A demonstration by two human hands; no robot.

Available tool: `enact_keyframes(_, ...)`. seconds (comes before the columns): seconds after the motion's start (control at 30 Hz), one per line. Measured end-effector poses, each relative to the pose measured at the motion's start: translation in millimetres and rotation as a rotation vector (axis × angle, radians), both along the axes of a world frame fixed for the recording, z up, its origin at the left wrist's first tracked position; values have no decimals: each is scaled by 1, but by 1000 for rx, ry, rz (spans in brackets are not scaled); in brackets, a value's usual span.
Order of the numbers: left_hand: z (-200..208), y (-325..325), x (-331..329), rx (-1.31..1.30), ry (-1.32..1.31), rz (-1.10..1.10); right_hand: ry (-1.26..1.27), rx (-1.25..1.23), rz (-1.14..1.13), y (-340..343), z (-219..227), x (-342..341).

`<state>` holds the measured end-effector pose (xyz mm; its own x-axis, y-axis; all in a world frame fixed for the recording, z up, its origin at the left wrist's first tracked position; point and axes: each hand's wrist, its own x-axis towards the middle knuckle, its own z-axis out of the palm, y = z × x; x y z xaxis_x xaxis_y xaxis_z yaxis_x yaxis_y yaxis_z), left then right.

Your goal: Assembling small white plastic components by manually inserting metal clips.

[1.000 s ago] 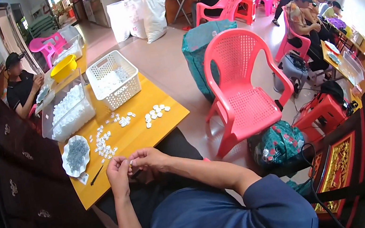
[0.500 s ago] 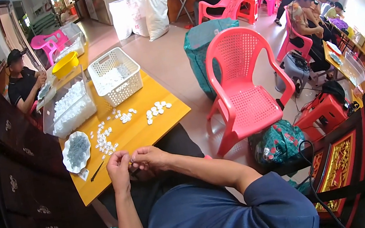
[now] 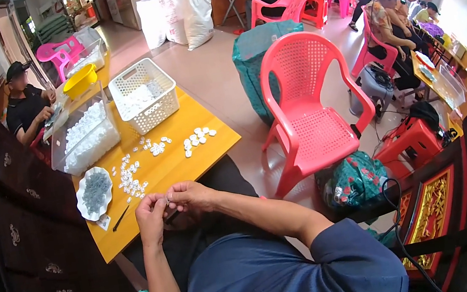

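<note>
My left hand (image 3: 152, 213) and my right hand (image 3: 188, 196) meet over my lap, just off the table's front edge. Both are closed, fingertips pinched together around something too small to make out. Left of them, a thin black tool (image 3: 121, 218) lies on the yellow wooden table (image 3: 177, 158). Beyond my left hand, small white parts (image 3: 128, 178) are scattered, and a tight group of round white pieces (image 3: 199, 137) sits farther right. A white scalloped plate (image 3: 109, 204) holds a heap of small grey translucent pieces (image 3: 96, 191).
A clear bin of white parts (image 3: 86, 139) and a white perforated basket (image 3: 169, 104) stand at the table's far side, near a yellow basin (image 3: 80, 81). A person (image 3: 26, 108) sits at far left. A pink plastic chair (image 3: 317, 133) stands right, before a green bag (image 3: 258, 69).
My hands stay pinched together at nearly the same place, with slight finger movement. The whole view has shifted a little. The person at far left has lowered their head and hands slightly.
</note>
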<state>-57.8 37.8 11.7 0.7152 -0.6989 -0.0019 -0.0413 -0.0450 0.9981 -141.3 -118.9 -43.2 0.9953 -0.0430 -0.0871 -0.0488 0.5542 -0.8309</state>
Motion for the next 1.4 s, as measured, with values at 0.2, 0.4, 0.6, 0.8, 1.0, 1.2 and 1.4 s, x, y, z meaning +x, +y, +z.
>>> enact_keyframes(0.2, -9, 0, 5, 23, -82, 14, 30, -67, 24, -1, 6, -2)
enact_keyframes(0.4, -11, 0, 4, 43, -255, 37, 64, -91, 3, 0, 5, -2)
enact_keyframes(0.6, -12, -2, 5, 74, -366, 44, 79, -57, -20, -1, 1, -2)
enact_keyframes(0.8, -14, 0, 12, 93, -373, 78, 73, -24, -68, 4, 3, 4)
enact_keyframes(1.0, -14, 10, 5, 143, -539, 141, 147, 13, -63, 12, 0, 4)
enact_keyframes(1.2, -25, -11, 8, 74, -583, 150, 144, -16, -117, -7, 2, -8)
enact_keyframes(1.4, -21, -2, 0, 121, -517, 148, 153, -141, -172, 6, 2, -5)
